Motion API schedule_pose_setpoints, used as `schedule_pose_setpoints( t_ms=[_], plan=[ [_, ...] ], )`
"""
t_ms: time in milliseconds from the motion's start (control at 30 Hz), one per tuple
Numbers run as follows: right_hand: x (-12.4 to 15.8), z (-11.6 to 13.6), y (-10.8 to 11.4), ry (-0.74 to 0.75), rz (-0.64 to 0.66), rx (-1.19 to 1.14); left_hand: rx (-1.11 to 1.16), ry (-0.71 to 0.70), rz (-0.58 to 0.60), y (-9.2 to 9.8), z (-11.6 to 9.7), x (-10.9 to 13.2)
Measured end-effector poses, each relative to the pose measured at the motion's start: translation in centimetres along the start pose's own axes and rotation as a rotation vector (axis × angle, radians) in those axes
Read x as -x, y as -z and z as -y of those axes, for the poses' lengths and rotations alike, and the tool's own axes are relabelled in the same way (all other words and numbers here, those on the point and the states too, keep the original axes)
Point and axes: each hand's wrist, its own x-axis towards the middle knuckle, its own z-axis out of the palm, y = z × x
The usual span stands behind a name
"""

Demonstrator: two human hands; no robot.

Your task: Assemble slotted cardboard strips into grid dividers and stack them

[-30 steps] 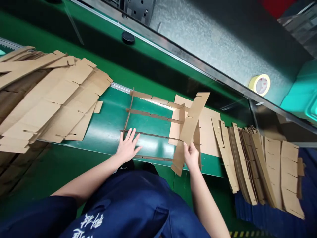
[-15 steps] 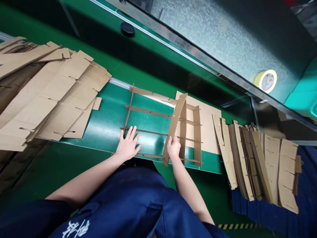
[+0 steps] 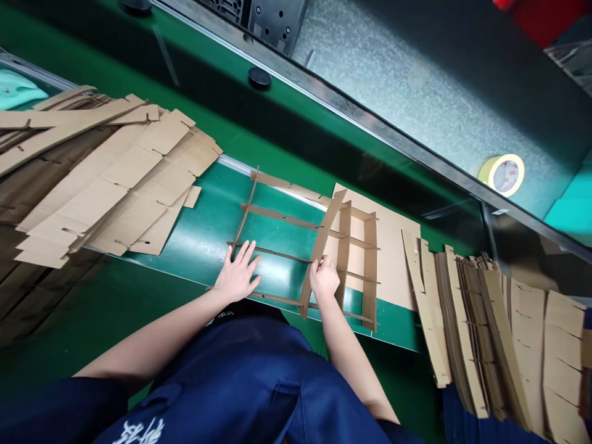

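A cardboard divider grid (image 3: 345, 246) of interlocked slotted strips lies on the green table in front of me. My right hand (image 3: 325, 277) is closed on a cardboard strip (image 3: 324, 237) that crosses the long strips at a slant, left of two other cross strips. My left hand (image 3: 237, 274) lies spread, fingers apart, at the grid's near left part, beside the end cross strip (image 3: 245, 206). Its fingertips touch or lie close to a long strip; which, I cannot tell. Under the grid's right part lies a flat cardboard sheet (image 3: 395, 246).
Slotted cardboard pieces (image 3: 124, 179) are heaped at the left. More cardboard strips (image 3: 481, 327) stand in a row at the right. On the grey surface beyond the raised edge sits a roll of yellow tape (image 3: 502, 175). A black round cap (image 3: 259, 77) is near the rail.
My view has shifted, so the table appears turned slightly. The strip in my right hand has tilted a little more to the left; my left hand stays spread in place.
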Motion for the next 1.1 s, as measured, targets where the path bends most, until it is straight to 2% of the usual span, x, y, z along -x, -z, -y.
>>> schedule_pose_setpoints(
  t_ms=[67, 100, 200, 267, 367, 567, 800, 900, 967, 1100],
  plan=[
    [-2.3, 0.1, 0.5, 0.060, -0.097, -0.081, -0.003, 0.001, -0.003, 0.0, -0.1, 0.0],
    [-3.5, 0.3, 0.6, 0.088, -0.097, -0.135, -0.004, 0.001, -0.007, 0.0, -0.1, 0.0],
    [-6.7, 1.4, 0.4, 0.157, 0.023, -0.290, -0.003, 0.007, -0.020, 0.1, -0.2, 0.0],
    [-7.8, 2.0, -0.1, 0.212, 0.088, -0.350, -0.001, 0.012, -0.023, 0.2, -0.3, -0.1],
    [-7.9, 2.1, -0.8, 0.241, 0.093, -0.366, -0.004, 0.017, -0.019, 0.4, -0.3, -0.2],
    [-8.2, 1.1, -0.7, 0.060, 0.101, -0.247, 0.026, 0.029, -0.040, 0.4, -0.3, -0.2],
    [-8.2, 2.0, -0.4, 0.178, 0.156, -0.205, 0.027, 0.025, -0.044, 0.5, -0.3, -0.1],
    [-8.1, 1.8, -0.2, 0.144, 0.183, -0.204, 0.016, 0.023, -0.033, 0.6, -0.3, -0.1],
    [-8.6, 1.5, 0.2, 0.109, 0.144, -0.211, 0.021, 0.030, -0.035, 0.5, -0.3, -0.2],
    [-11.8, 1.9, 1.7, 0.099, -0.064, -0.246, 0.015, 0.024, -0.043, 0.4, -0.3, -0.2]
  ],
)
